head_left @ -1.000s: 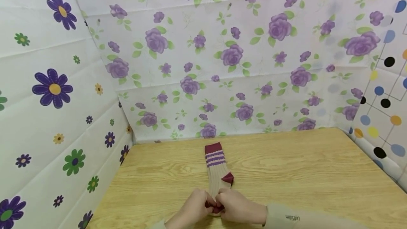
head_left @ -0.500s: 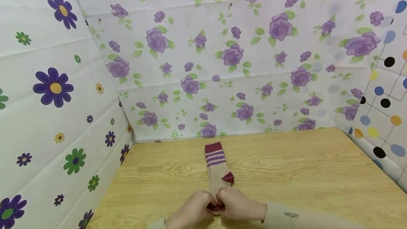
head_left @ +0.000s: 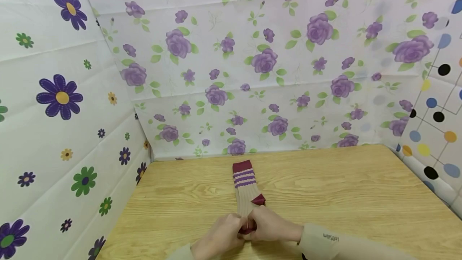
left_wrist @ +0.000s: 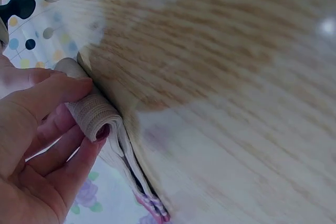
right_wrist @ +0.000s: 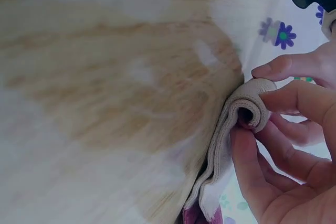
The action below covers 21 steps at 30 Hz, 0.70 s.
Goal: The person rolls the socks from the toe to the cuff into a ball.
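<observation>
A beige ribbed sock (head_left: 247, 196) with a maroon cuff, maroon heel and purple stripes lies lengthwise on the wooden table (head_left: 325, 196), cuff toward the back wall. Its near end is curled into a roll, with maroon fabric inside the coil; layered fabric shows behind the roll (left_wrist: 94, 108) in the left wrist view. My left hand (head_left: 224, 234) pinches one side of the roll between thumb and fingers. On the other side, my right hand (head_left: 270, 224) grips the roll (right_wrist: 252, 100) the same way. Both hands sit close together, partly covering the rolled end in the head view.
Behind the table hangs a white sheet with purple roses (head_left: 216, 95). A flower-print sheet (head_left: 36, 131) borders the left side, and a dotted sheet (head_left: 433, 139) the right. Bare wood surrounds the sock.
Both hands have shifted slightly forward along the sock, toward its heel, still gripping the rolled end. The cuff end stays where it was.
</observation>
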Each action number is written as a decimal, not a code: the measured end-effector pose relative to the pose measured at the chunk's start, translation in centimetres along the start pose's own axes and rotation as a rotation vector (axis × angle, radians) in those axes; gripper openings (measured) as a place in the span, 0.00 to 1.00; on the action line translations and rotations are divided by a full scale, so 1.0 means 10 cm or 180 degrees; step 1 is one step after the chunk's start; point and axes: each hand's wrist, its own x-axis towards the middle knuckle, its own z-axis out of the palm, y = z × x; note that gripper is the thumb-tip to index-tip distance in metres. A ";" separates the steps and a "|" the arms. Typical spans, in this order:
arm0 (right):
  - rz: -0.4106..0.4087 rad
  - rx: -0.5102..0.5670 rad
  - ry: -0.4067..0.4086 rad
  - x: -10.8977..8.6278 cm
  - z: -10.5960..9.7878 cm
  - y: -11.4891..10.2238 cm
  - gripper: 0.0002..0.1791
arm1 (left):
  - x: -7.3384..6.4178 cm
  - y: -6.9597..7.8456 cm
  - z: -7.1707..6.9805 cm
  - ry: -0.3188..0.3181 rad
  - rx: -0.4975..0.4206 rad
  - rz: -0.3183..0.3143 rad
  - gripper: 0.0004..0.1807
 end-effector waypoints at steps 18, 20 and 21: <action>0.0137 0.0129 -0.0170 0.00 -0.06 0.03 0.05 | 0.04 -0.12 -0.02 -0.0096 -0.0253 0.0359 0.10; 0.0112 0.0076 -0.0125 0.00 -0.05 0.02 0.06 | 0.05 -0.12 -0.03 -0.0154 -0.0333 0.0282 0.11; 0.0105 0.0073 -0.0113 0.00 -0.05 0.01 0.08 | 0.06 -0.12 -0.03 -0.0196 -0.0372 0.0229 0.11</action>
